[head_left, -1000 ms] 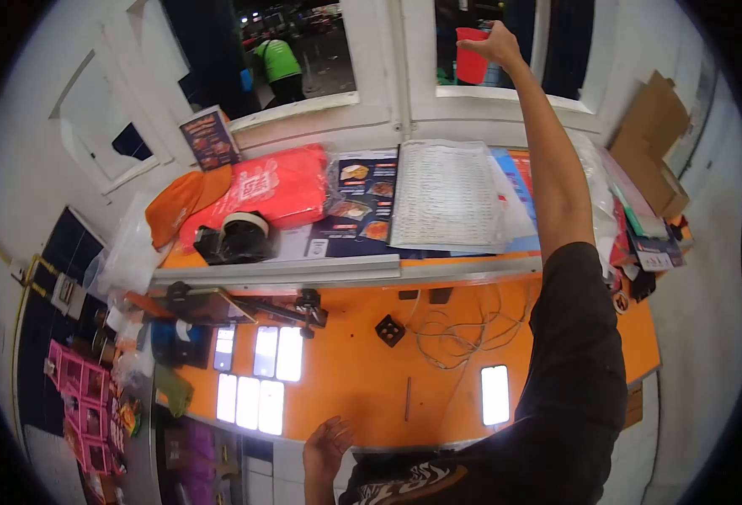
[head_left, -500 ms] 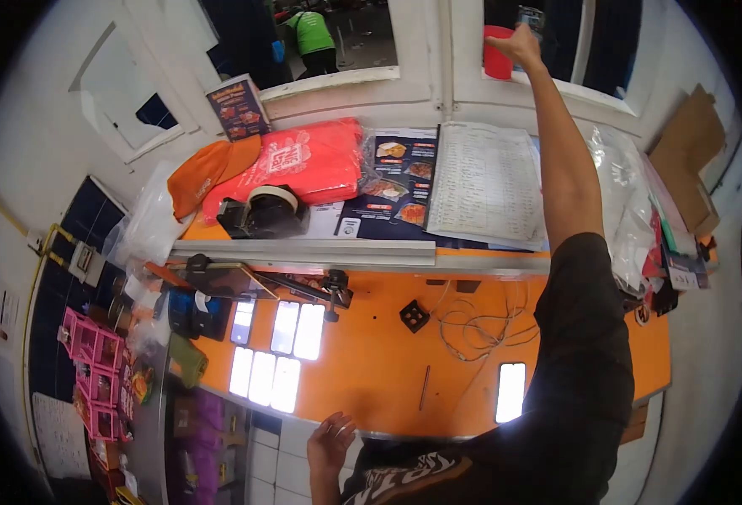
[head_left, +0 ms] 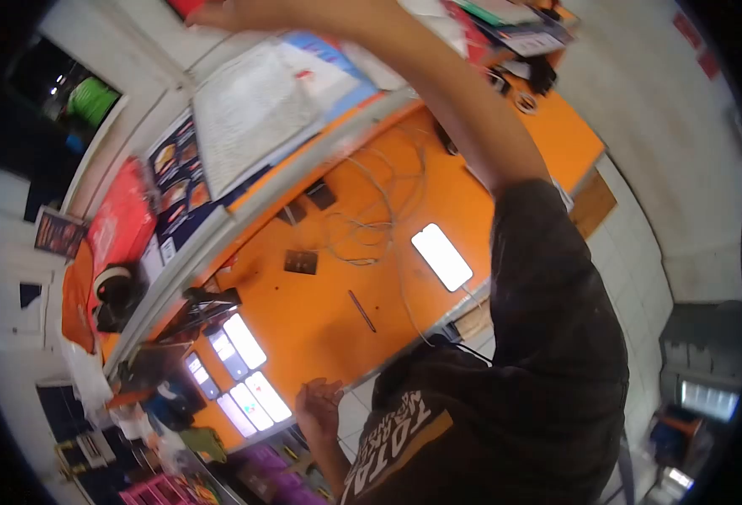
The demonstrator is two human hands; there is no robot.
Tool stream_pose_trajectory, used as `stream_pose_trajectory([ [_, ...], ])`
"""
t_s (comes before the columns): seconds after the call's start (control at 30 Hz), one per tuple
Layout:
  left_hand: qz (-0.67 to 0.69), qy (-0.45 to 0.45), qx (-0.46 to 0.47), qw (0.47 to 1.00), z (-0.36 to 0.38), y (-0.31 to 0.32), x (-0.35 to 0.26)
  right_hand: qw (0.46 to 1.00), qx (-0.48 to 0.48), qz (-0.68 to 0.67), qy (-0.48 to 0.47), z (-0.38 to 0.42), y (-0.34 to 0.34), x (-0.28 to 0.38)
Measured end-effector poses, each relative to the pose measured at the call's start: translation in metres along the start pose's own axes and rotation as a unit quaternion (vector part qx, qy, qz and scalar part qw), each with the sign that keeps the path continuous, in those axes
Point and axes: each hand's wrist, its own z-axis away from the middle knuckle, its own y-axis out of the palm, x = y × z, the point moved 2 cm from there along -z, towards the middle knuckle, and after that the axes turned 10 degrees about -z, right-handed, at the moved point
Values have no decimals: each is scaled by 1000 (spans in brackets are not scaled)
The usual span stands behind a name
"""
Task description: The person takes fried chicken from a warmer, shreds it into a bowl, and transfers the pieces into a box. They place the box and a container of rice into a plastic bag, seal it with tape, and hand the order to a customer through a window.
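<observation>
My right hand (head_left: 228, 13) is stretched far up and to the left, at the top edge of the view, blurred. Its fingers lie over a red cup (head_left: 184, 7), of which only a sliver shows. My left hand (head_left: 319, 406) hovers low by the near edge of the orange counter (head_left: 329, 311), fingers loosely apart, holding nothing. It is close to a group of several lit phones (head_left: 240, 370) lying on the counter.
A single lit phone (head_left: 441, 256), a thin pen (head_left: 361, 310), a small black square (head_left: 301, 262) and tangled white cables (head_left: 371, 210) lie on the counter. On the raised shelf are a printed list (head_left: 257, 105) and a red bag (head_left: 118, 223). A person in green (head_left: 89, 97) stands outside.
The view has swung and tilted sharply, so the counter now runs diagonally. My right arm stays stretched to the red cup; my left hand stays by the counter's near edge.
</observation>
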Motion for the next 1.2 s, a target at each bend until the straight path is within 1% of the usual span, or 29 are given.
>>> stream_pose_trajectory([
  [0.03, -32, 8, 53, 998, -8, -5, -3, 992, 116, -10, 45, 47, -19, 21],
  [0.07, -28, -4, 190, 981, -12, -7, -11, 995, 46, -83, -7, 101, -27, 34],
  [0.1, -39, -12, 205, 978, -20, -7, -16, 982, 112, -137, 58, 147, -39, 52],
  [0.13, -69, -1, 239, 969, -27, -2, -21, 974, 161, -141, 74, 185, -52, 67],
  [0.17, -97, 12, 273, 957, -32, 6, -22, 960, 195, -182, 90, 227, -53, 73],
  [0.2, -105, 6, 287, 952, -26, 20, -25, 913, 228, -246, 233, 264, -53, 81],
  [0.23, -160, 31, 273, 948, -14, 39, -31, 841, 250, -307, 368, 305, -50, 89],
  [0.27, -213, 58, 264, 939, -7, 56, -32, 827, 210, -312, 417, 363, -38, 90],
  [0.3, -215, 57, 285, 932, -6, 63, -30, 811, 170, -317, 462, 423, -27, 91],
  [0.37, -283, 46, 386, 877, 4, 67, -22, 802, 59, -341, 487, 505, -35, 128],
  [0.4, -283, 41, 394, 873, 17, 72, -20, 765, 43, -349, 540, 537, -45, 154],
  [0.43, -288, 20, 469, 834, 38, 85, -19, 724, 27, -356, 589, 562, -56, 175],
  [0.47, -293, 0, 541, 789, 60, 96, -20, 726, 23, -350, 592, 578, -66, 197],
  [0.5, -292, -4, 544, 786, 81, 103, -22, 668, -22, -377, 641, 593, -76, 220],
  [0.53, -294, 10, 617, 730, 107, 110, -25, 605, -66, -401, 685, 606, -82, 241],
  [0.57, -290, 29, 685, 668, 133, 119, -28, 607, -65, -397, 685, 616, -88, 259],
  [0.63, -243, 32, 783, 572, 190, 129, -38, 639, -64, -325, 695, 633, -93, 286],
  [0.67, -169, 58, 861, 477, 206, 130, -22, 652, -75, -332, 678, 645, -89, 295],
  [0.7, -94, 84, 919, 374, 222, 124, -7, 650, -63, -336, 679, 645, -89, 307],
  [0.77, -68, 100, 909, 398, 260, 117, -5, 665, -46, -298, 683, 640, -96, 321],
  [0.83, -19, 124, 897, 423, 315, 115, -25, 698, -42, -290, 653, 650, -99, 331],
  [0.9, 20, 155, 881, 446, 360, 115, -44, 694, -50, -276, 663, 658, -104, 343],
  [0.93, 37, 172, 872, 457, 371, 116, -44, 700, -29, -282, 656, 659, -108, 346],
  [0.97, 38, 190, 862, 469, 376, 120, -38, 667, -54, -295, 683, 663, -112, 350],
  [1.0, 70, 204, 869, 445, 379, 124, -32, 627, -77, -305, 713, 670, -116, 358],
  [1.07, 135, 221, 884, 389, 383, 140, -12, 621, -45, -309, 719, 694, -133, 372],
  [1.13, 191, 231, 903, 307, 388, 157, 18, 623, -36, -311, 717, 718, -151, 375],
  [1.17, 86, 221, 897, 373, 386, 163, 36, 624, -34, -313, 715, 728, -158, 375],
  [1.2, -54, 200, 883, 422, 378, 169, 49, 629, -25, -319, 708, 734, -163, 369],
])
